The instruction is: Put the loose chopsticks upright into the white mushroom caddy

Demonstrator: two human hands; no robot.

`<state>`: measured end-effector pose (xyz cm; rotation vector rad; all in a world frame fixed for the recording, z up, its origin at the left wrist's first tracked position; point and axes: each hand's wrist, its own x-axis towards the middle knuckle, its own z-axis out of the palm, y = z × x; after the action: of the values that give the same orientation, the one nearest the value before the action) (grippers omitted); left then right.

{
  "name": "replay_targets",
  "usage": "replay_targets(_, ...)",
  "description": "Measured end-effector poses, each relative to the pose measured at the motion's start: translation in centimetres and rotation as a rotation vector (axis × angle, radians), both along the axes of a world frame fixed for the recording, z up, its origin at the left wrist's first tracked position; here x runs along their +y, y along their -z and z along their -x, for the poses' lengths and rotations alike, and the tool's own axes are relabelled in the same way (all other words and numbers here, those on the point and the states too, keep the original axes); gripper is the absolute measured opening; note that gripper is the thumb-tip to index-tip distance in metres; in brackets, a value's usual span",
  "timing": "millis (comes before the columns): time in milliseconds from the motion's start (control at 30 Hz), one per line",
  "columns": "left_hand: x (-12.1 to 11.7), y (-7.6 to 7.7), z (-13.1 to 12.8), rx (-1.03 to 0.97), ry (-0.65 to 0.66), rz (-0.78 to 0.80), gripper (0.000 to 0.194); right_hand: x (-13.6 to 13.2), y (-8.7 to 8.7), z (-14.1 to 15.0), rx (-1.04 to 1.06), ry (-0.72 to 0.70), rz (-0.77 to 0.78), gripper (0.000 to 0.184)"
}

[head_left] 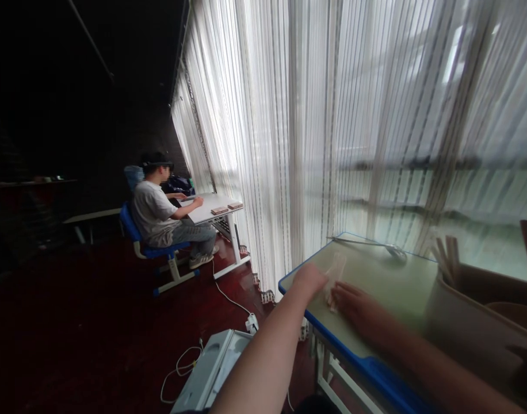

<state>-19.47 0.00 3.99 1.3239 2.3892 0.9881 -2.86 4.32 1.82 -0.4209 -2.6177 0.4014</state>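
On a pale green desktop with a blue edge (367, 282), a translucent, whitish flat strip (336, 282) lies between my hands, possibly a plastic packet. My left hand (309, 280) is at the strip's left side, its fingers hidden or curled against the desktop. My right hand (352, 305) is blurred and lies flat, with its fingertips against the strip's lower right. A long metal spoon (388, 250) rests at the desk's far edge, beyond both hands. To the right stands a beige container (462, 310) holding wooden sticks (445, 261).
Sheer striped curtains (315, 126) run along the window beside the desk. A seated person (153, 210) works at a white desk (212, 208) farther away. A grey-white box (212, 371) and loose white cable (179, 371) lie on the dark red floor below left.
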Motion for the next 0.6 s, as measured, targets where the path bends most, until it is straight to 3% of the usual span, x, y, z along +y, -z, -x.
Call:
replay_targets(100, 1.8, 0.3, 0.2, -0.395, 0.098, -0.247, 0.021, 1.5, 1.0, 0.6, 0.118, 0.031, 0.074, 0.037)
replay_targets(233, 3.3, 0.8, -0.2, -0.971, 0.31, -0.554, 0.028, 2.9, 0.9, 0.7, 0.274, 0.222, 0.278, 0.043)
replay_targets(367, 3.0, 1.3, -0.4, -1.078, 0.39, -0.627, 0.033, 2.7, -0.1, 0.5, 0.256, 0.234, 0.409, 0.038)
replay_targets(600, 2.5, 1.5, -1.1, -1.046, 0.405, -0.584, 0.033, 2.2, 0.0, 0.4, 0.204, 0.209, 0.344, 0.034)
